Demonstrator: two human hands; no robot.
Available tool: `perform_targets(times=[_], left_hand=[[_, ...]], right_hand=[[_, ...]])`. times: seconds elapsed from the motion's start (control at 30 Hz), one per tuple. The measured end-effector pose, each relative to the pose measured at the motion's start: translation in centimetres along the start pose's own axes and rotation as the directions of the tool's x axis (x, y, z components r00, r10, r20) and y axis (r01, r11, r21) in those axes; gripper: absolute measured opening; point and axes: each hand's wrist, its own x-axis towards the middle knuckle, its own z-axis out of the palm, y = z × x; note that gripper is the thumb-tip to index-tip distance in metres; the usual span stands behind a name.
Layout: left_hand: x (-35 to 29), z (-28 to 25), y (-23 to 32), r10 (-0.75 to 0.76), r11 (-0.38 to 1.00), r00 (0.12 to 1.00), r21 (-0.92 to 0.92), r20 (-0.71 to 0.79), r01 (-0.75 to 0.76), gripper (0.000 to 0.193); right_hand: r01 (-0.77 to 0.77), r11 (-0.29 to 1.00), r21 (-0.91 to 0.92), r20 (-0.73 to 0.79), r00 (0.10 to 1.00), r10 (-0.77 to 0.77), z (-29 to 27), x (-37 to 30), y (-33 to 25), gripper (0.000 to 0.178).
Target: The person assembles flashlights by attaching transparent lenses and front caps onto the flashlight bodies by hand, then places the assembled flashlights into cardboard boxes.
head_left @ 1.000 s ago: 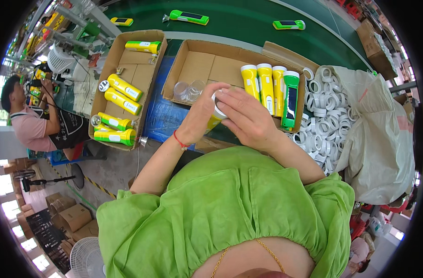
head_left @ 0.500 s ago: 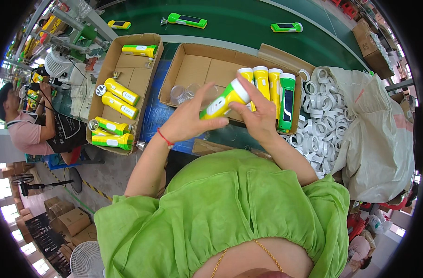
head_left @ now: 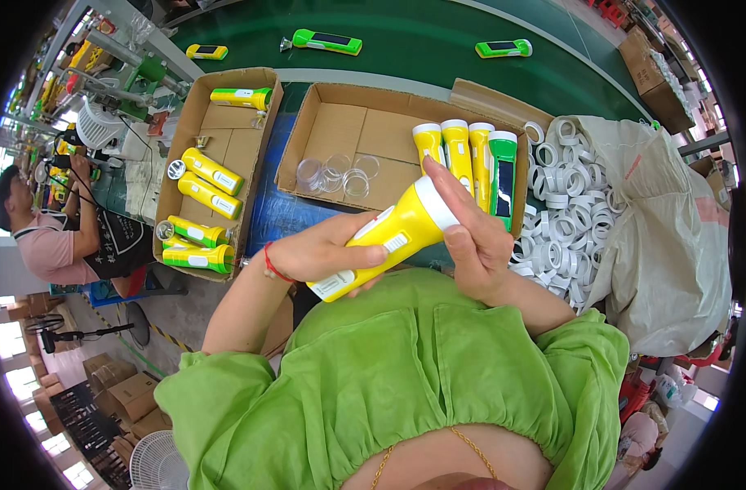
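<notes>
A yellow flashlight [head_left: 401, 229] with a white ring [head_left: 435, 202] round its head lies slantwise in front of my green top, its head to the upper right. My left hand [head_left: 324, 249] is closed round its body, thumb on the upper side. At the head end, my right hand [head_left: 489, 253] grips the ring, long fingers straight along the front and thumb at the lower rim. Its palm side hides the flashlight's front face. Just beyond, a cardboard box [head_left: 365, 96] holds several upright flashlights [head_left: 457, 155], one of them green, and clear round lenses [head_left: 336, 171].
At left, another cardboard box [head_left: 263, 155] holds flashlights lying down, some with reflectors showing. White rings [head_left: 565, 196] spill from a pale sack [head_left: 659, 245] at right. Several flashlights lie on the green conveyor belt [head_left: 422, 41]. A person [head_left: 55, 237] works at the far left.
Both my hands have brought the flashlight down and closer to my body, and it has rolled in my grip. My right hand has shifted to the front of the ring. The clear lenses are now uncovered.
</notes>
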Motion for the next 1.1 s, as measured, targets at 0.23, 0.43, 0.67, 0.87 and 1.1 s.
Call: perform_targets(times=[0.23,0.43,0.67,0.87,1.1], left_hand=[[4.0,0.0,-1.6,0.334,0.157,0.806,0.872,-0.488,0.464,0.048],[2.2,-0.6,-0.2,0.353,0.709,0.852,0.705,-0.386,0.025,0.041],[4.6,-0.9,-1.5,0.313,0.539,0.754,0.762,-0.577,0.360,0.046],[4.3,-1.8,-2.0,0.090,0.984,0.908,-0.107,-0.408,-0.146,0.039],[6.0,-5.7,-7.0,0.434,0.866,0.642,0.488,-0.632,-0.106,0.061]], right_hand=[[-0.560,0.695,0.451,0.019,0.785,0.620,2.3,-0.2,8.1,0.041],[-0.403,0.658,0.636,0.225,0.913,0.341,-0.6,1.7,5.7,0.051],[-0.470,0.577,0.668,0.013,0.783,0.622,1.8,1.6,8.6,0.033],[-0.314,0.345,0.884,0.094,0.844,0.528,1.6,2.6,8.2,0.069],[-0.748,0.661,0.054,0.216,0.655,0.724,2.9,6.2,10.9,0.046]])
